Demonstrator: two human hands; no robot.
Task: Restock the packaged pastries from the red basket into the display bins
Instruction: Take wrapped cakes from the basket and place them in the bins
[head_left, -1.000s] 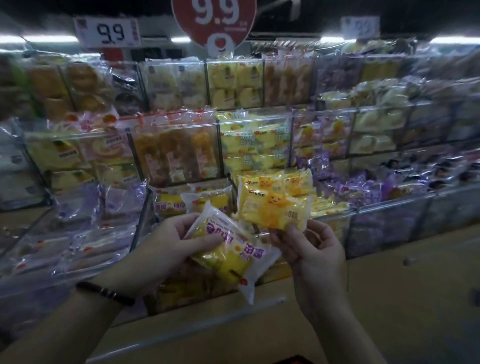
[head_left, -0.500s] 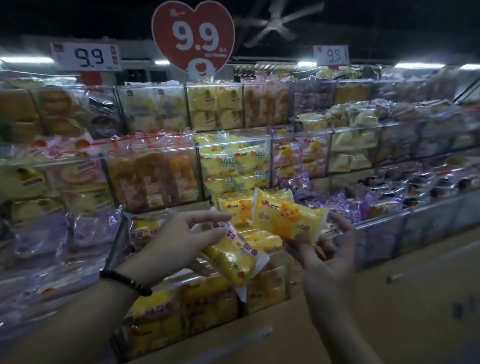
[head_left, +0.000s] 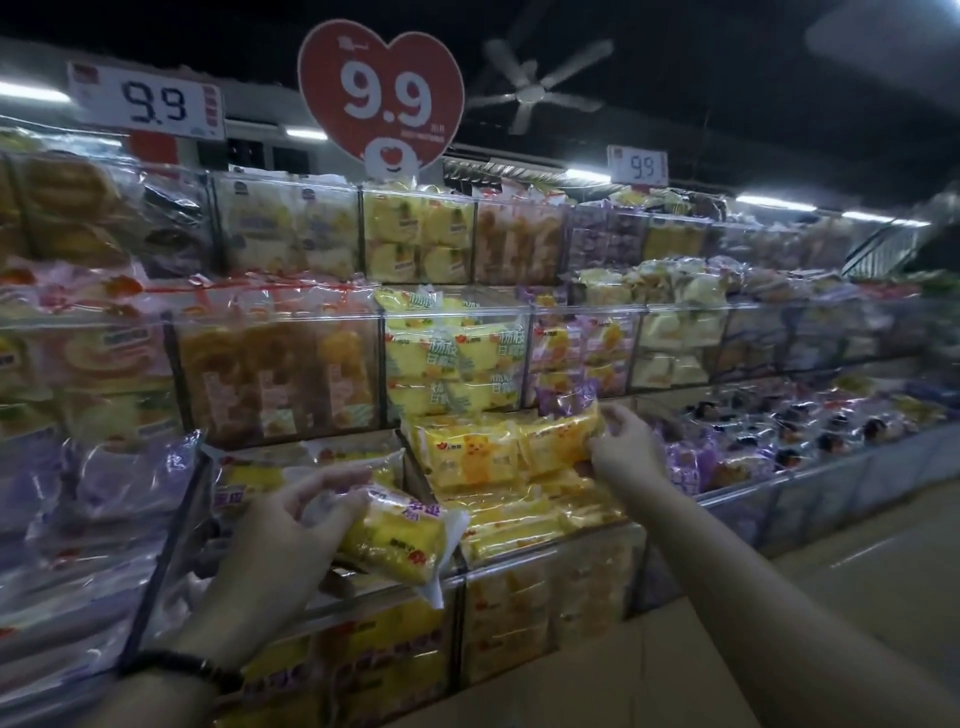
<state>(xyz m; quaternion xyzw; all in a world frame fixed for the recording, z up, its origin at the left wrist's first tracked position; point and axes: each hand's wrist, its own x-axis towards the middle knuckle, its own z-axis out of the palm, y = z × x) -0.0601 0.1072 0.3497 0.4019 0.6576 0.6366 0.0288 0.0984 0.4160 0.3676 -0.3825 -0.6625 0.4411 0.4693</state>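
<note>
Pastry packet (head_left: 395, 540) nearest us, yellow with a white end; who has it?
— Left hand (head_left: 270, 551), a dark bead bracelet (head_left: 182, 667) on its wrist; its fingers (head_left: 332, 483) are curled round the packet's left end; the packet hangs tilted over the front edge of the lowest tier.

And the other hand?
— Right hand (head_left: 623, 452) is further in; its fingers (head_left: 618, 415) pinch the right end of an orange-yellow packet (head_left: 556, 436); that one is at the top of the pile in the clear bin (head_left: 550, 543) just right of the left hand; whether it rests on the pile I cannot tell.

What else is in that bin?
— Matching yellow packets (head_left: 467, 457), stacked to the rim; purple-wrapped ones (head_left: 691, 462) fill the bin beside it on the right.

Behind?
— Two more tiers of bins (head_left: 457, 312), full of wrapped cakes; above them a red heart sign (head_left: 382, 93) reading 9.9, a white price card (head_left: 148, 101) with the same figure, and a ceiling fan (head_left: 530, 93) in the dark.
</note>
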